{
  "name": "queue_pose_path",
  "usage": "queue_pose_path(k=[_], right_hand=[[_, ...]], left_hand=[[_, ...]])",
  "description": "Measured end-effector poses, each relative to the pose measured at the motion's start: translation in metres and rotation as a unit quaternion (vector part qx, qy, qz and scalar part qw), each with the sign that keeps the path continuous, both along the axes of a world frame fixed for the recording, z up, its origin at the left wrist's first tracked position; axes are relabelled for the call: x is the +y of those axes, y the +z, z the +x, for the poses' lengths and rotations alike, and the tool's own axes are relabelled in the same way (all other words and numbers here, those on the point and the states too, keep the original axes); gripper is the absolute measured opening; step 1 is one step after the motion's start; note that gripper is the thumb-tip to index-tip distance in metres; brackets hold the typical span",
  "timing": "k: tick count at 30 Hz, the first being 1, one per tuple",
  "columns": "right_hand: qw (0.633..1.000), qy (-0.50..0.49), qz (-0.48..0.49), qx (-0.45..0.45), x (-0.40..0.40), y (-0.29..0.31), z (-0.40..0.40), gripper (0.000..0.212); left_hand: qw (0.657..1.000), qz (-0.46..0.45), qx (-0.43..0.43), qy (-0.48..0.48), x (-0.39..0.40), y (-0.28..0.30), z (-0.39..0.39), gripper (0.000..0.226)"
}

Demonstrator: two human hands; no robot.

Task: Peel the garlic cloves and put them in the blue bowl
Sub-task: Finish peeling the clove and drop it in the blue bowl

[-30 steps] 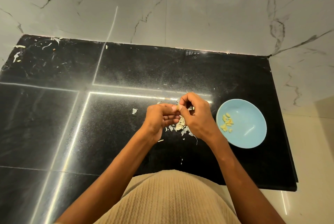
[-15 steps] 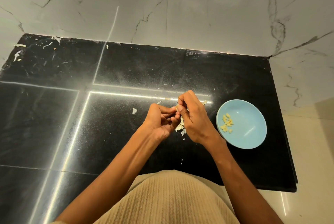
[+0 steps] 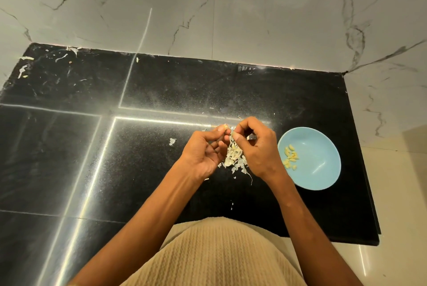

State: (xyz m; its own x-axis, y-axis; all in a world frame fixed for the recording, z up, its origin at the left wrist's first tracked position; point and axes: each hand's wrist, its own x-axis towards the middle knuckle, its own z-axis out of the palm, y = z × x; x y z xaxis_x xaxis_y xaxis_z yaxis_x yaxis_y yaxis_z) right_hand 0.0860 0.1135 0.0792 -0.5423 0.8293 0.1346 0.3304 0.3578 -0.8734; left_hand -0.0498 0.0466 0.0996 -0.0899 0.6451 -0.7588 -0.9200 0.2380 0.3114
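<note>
**Two hands on one clove, bowl waiting to the right**

Two hands meet over the black counter (image 3: 161, 82), fingertips almost touching. Left hand (image 3: 203, 151) pinches a garlic clove (image 3: 223, 127) between thumb and forefinger, its other fingers loosely curled. Right hand (image 3: 256, 147) nips a strip of papery skin (image 3: 231, 139) hanging off that clove, thumb and forefinger closed on it. Which way the clove's long axis runs is too small to tell.

Now the geometry that matters: the blue bowl (image 3: 323, 179) sits just beside the right wrist, so the right hand is clearly nearer. The clove, though, is in the left, a short reach across the peel pile (image 3: 235, 158) lying between the hands on the counter.

Count check: one bowl, one clove in hand, roughly a dozen peeled cloves (image 3: 290, 156) clustered on the bowl's left side. Peeling looks unfinished on this one.
</note>
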Motion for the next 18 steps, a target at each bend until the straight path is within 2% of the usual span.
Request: queue_pose_path(k=[5, 9, 13, 18], right_hand=[[0.999, -0.037, 0.001, -0.011, 0.003, 0.001, 0.006, 0.01], [0.999, -0.044, 0.009, -0.023, 0.006, 0.004, 0.009, 0.014], [0.998, -0.053, 0.014, -0.011, 0.007, 0.011, 0.009, 0.017], [0.999, -0.042, 0.008, 0.01, 0.005, 0.019, 0.006, 0.006]], left_hand=[[0.993, 0.008, 0.118, 0.007, 0.0, -0.003, 0.001, 0.011], [0.973, 0.025, 0.231, 0.007, -0.002, -0.005, 0.003, 0.011], [0.96, 0.054, 0.274, 0.005, -0.004, -0.003, 0.003, 0.013], [0.938, 0.082, 0.336, -0.012, -0.006, -0.002, 0.006, 0.013]])
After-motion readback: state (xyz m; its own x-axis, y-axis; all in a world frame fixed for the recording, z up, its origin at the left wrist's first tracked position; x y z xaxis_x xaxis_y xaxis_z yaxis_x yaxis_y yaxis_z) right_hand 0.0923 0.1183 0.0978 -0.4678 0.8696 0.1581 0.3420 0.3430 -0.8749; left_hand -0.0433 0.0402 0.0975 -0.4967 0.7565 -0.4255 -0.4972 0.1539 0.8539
